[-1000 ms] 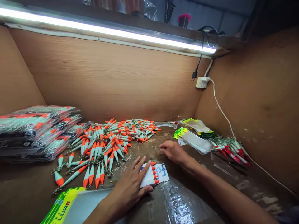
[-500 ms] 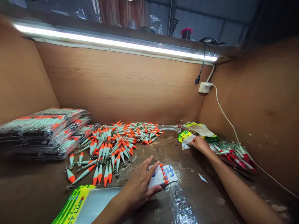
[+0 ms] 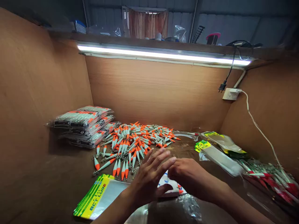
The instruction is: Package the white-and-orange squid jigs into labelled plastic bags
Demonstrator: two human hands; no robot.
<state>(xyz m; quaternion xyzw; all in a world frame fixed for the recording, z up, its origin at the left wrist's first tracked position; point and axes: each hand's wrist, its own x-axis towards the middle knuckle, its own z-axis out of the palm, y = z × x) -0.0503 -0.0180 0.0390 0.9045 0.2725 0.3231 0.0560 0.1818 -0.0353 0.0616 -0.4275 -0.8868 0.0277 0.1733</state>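
Looking down on a dark brown bench (image 3: 58,186) boxed in by board walls, with a strip light (image 3: 163,56) glowing along the back. Hovering the left hand (image 3: 149,179) over a white card (image 3: 171,190) near the front edge, fingers fanned wide, thumb reaching low across it; cannot tell whether touching. Holding the right hand (image 3: 188,177) just beside, fingers curled under and hidden, so cannot tell whether gripping anything. Covering most of the card, which is lying flat just right of the empty printed bags (image 3: 100,199). Working near a pile of orange-and-white lures (image 3: 137,143), with stacked filled packs (image 3: 86,124) further left.
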